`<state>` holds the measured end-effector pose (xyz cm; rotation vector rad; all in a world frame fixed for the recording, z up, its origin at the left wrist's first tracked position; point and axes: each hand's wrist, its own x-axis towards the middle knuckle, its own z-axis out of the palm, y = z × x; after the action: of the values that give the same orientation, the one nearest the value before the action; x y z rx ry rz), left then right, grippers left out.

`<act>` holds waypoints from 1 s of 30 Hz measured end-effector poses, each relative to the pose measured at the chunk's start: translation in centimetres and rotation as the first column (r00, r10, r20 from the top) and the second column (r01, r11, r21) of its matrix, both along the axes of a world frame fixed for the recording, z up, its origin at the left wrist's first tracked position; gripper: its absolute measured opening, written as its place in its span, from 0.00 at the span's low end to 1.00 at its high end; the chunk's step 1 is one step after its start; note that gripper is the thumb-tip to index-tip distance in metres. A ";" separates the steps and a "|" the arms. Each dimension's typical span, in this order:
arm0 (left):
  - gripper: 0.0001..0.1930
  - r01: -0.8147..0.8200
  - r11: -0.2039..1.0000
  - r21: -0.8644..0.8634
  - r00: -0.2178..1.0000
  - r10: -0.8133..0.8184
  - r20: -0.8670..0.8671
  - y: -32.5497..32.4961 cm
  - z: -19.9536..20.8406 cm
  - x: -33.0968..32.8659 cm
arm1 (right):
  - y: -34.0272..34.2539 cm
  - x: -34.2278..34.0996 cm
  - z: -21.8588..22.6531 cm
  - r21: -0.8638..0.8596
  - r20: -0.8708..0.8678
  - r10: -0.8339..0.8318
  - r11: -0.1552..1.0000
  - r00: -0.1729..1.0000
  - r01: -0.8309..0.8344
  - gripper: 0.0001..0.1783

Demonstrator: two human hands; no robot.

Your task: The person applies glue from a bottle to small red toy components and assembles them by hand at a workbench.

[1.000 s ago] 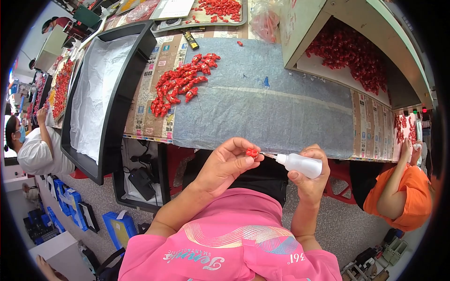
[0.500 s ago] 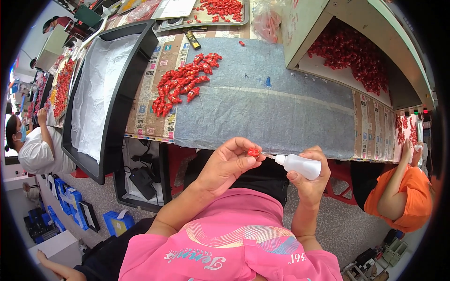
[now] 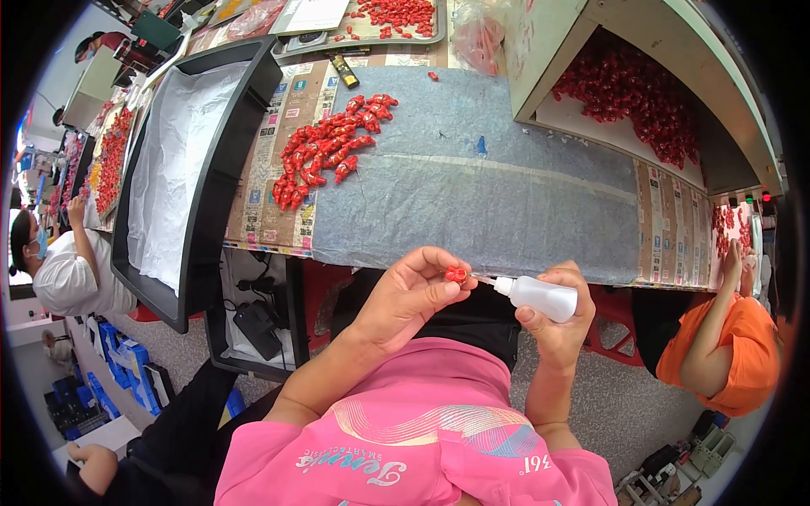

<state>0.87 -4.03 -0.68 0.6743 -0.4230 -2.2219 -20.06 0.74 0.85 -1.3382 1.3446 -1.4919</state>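
Observation:
My left hand [image 3: 415, 291] pinches a small red figurine part [image 3: 456, 275] between thumb and fingers, just off the near edge of the table. A white squeeze bottle [image 3: 544, 298] lies tilted in my right hand [image 3: 564, 325], its fingers wrapped round the body. Its thin nozzle points left and reaches the red part, or nearly so; whether they touch is too small to tell. On the table's left part lies a cluster of glossy red figurine pieces [image 3: 327, 148].
A black tray [image 3: 221, 160] lined with white sheeting stands at the left. At the back right, a box-like shelf [image 3: 553, 59] holds a heap of red pieces [image 3: 633, 97]. Grey-blue sheeting [image 3: 498, 198] covers the table. Co-workers sit left [image 3: 67, 270] and right [image 3: 717, 346].
My hands, the red part and the bottle have hardly moved. At the lower left, a person in dark trousers has shifted further into view.

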 end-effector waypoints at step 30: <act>0.11 -0.018 1.000 -0.014 1.000 0.018 -0.022 -0.1 -0.1 -0.2 | 0.3 -0.2 -0.2 -0.016 -0.039 -0.025 1.000 0.999 0.024 0.25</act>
<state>0.66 -4.10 -0.77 0.6431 -0.4191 -2.2053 -20.29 1.00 0.63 -1.3716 1.3811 -1.5024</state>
